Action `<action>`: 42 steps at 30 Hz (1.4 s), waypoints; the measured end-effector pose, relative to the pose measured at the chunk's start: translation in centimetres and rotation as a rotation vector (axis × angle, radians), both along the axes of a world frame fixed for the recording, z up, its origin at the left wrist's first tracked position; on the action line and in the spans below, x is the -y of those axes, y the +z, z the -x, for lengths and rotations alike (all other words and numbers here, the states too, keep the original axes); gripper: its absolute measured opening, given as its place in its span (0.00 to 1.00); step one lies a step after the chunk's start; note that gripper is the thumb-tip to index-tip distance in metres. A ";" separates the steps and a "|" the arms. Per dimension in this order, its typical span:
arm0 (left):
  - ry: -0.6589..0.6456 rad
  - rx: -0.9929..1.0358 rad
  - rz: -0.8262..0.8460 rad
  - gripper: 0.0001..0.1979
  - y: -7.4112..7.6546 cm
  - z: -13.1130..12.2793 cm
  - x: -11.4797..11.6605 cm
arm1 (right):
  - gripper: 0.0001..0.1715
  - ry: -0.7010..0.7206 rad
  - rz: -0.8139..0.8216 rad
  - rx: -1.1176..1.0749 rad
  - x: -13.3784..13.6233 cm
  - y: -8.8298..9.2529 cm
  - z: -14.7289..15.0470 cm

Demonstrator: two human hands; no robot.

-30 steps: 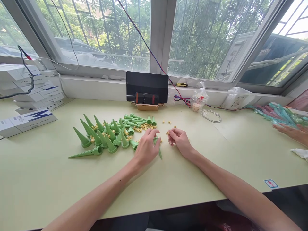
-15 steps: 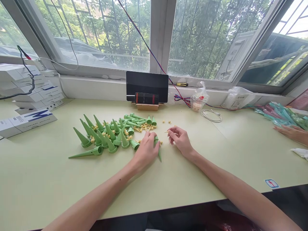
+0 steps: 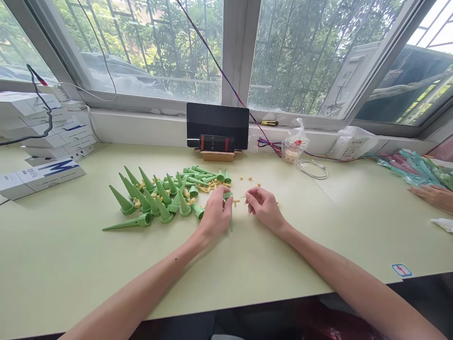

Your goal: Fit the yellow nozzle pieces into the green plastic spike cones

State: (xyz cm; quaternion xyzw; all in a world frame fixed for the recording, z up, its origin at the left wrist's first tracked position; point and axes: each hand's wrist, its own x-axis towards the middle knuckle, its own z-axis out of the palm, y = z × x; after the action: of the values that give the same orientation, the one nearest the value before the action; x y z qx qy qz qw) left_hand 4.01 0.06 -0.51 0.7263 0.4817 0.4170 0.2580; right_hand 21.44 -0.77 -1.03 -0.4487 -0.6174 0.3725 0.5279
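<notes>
Between bench's point(image 3: 240, 274) front and back edges: left hand point(image 3: 214, 215) grasps green spike point(image 3: 228, 194); yellow fitting point(image 3: 237, 202) now shows clearer, facing thin piece point(image 3: 243, 196) pinched by right hand point(image 3: 264, 206).

a blue m point(image 3: 61, 167) marks the white box point(image 3: 42, 180), blurred digits point(image 3: 213, 142) the phone point(image 3: 220, 143).

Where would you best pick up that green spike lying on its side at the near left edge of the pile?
Probably by the thick part of the green spike, just left of its wide open end, coming from above and the near side. It lies flat with its thin tip pointing left, so the thick part offers more to hold, and standing spikes crowd its far side.
</notes>
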 end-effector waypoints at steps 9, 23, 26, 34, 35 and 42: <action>0.015 0.088 0.077 0.07 0.0 0.1 -0.1 | 0.19 0.029 -0.023 0.037 0.1 0.0 0.0; 0.021 0.118 0.095 0.07 0.1 -0.1 -0.1 | 0.17 0.026 -0.031 0.035 0.2 0.2 0.0; 0.015 0.139 0.102 0.07 0.3 -0.2 0.0 | 0.17 0.031 -0.035 0.032 0.2 0.2 0.0; 0.010 0.154 0.119 0.10 0.2 -0.2 0.2 | 0.15 0.064 -0.054 0.059 0.4 0.2 0.1; 0.007 0.155 0.120 0.10 0.2 -0.2 0.3 | 0.15 0.070 -0.060 0.065 0.5 0.2 0.1; -0.001 0.172 0.131 0.11 0.3 -0.4 0.4 | 0.13 0.074 -0.070 0.078 0.4 0.1 0.1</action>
State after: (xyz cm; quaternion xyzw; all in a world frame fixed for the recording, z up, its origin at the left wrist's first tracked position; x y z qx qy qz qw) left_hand 4.37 -0.34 -0.25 0.6695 0.4838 0.4453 0.3455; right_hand 21.30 -1.13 -0.91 -0.4210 -0.6663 0.3524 0.5045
